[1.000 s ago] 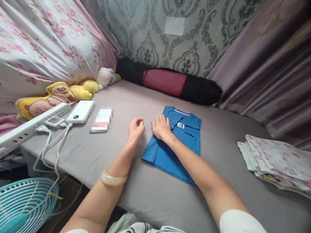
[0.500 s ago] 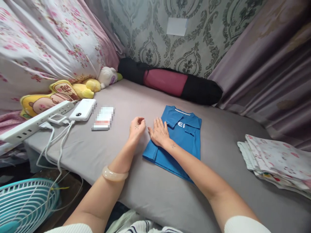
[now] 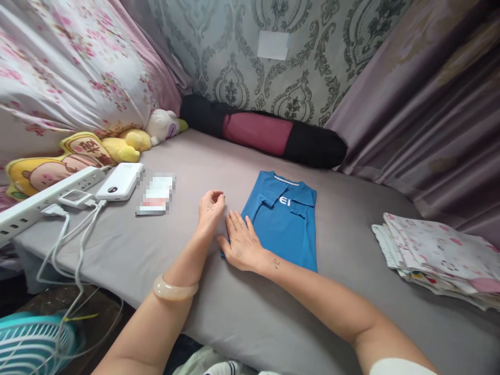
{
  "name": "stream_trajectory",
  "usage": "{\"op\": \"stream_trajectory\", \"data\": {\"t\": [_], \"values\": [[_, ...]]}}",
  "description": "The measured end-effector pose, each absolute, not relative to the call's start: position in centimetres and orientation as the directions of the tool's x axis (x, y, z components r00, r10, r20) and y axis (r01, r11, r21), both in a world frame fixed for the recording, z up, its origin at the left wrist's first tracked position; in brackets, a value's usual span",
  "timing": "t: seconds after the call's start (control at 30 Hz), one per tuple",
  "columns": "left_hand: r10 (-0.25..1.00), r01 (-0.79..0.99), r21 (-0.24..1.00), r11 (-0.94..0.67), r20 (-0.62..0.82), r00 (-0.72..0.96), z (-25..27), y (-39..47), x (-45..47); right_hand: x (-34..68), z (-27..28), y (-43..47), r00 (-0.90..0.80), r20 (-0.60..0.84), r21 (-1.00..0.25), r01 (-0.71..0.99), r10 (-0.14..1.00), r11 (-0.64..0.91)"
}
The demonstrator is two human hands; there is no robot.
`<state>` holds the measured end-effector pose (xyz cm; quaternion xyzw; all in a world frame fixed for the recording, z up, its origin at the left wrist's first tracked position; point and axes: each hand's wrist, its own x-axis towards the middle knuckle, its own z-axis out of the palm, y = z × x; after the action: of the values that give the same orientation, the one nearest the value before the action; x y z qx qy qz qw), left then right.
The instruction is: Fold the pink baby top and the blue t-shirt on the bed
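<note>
A blue T-shirt [image 3: 279,224] lies folded into a flat panel on the grey bed sheet, its collar toward the wall, with part of a white print showing. My right hand [image 3: 242,242] is spread flat with its palm down over the shirt's near left corner, hiding most of that corner. Left of the shirt, my left hand [image 3: 212,208] rests by the sheet with its fingers curled together and nothing visible in them. A pale bangle [image 3: 175,289] circles my left forearm.
A phone [image 3: 156,195], a white power bank [image 3: 120,182] and a power strip [image 3: 50,203] with cables lie at left. Plush toys [image 3: 128,146] and a long black and maroon bag [image 3: 258,133] line the back. Folded cloths [image 3: 437,255] sit at right; a turquoise fan [image 3: 35,344] stands lower left.
My right hand has slid down and left across the shirt to its near left corner. My left hand stays curled beside the shirt. The view has shifted slightly to the right.
</note>
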<state>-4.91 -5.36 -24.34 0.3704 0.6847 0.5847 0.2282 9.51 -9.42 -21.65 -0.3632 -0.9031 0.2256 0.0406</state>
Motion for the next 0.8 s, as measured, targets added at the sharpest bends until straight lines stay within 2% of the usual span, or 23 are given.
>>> {"op": "stream_trajectory", "data": {"t": [0.13, 0.23, 0.37, 0.47, 0.6, 0.8], "values": [[0.791, 0.274, 0.961, 0.035, 0.141, -0.596, -24.4, -5.4, -4.7, 9.8, -21.2, -8.7, -0.746, -0.091, -0.525, 0.599, 0.659, 0.605], [0.809, 0.351, 0.936, 0.035, 0.179, -0.559, -23.9, -5.7, -4.0, 10.5, -20.7, -6.9, -0.712, -0.012, -0.566, 0.583, 0.702, 0.582], [0.852, 0.595, 0.803, 0.007, 0.307, -0.425, -23.2, -6.3, -2.4, 11.9, -20.6, -2.4, -0.527, 0.074, -0.462, 0.734, 0.847, 0.497], [0.904, 0.786, 0.607, -0.12, 0.394, -0.167, -23.5, -6.6, -1.2, 12.6, -21.0, 1.3, -0.399, 0.069, -0.357, 0.846, 0.914, 0.396], [0.951, 0.884, 0.412, -0.22, 0.293, 0.1, -24.0, -7.2, -0.3, 12.5, -21.7, 4.7, -0.31, 0.039, -0.287, 0.907, 0.95, 0.308], [0.97, 0.924, 0.309, -0.223, 0.164, 0.18, -24.3, -7.1, -0.3, 11.8, -22.7, 6.1, -0.275, -0.046, -0.253, 0.933, 0.96, 0.255]]}}
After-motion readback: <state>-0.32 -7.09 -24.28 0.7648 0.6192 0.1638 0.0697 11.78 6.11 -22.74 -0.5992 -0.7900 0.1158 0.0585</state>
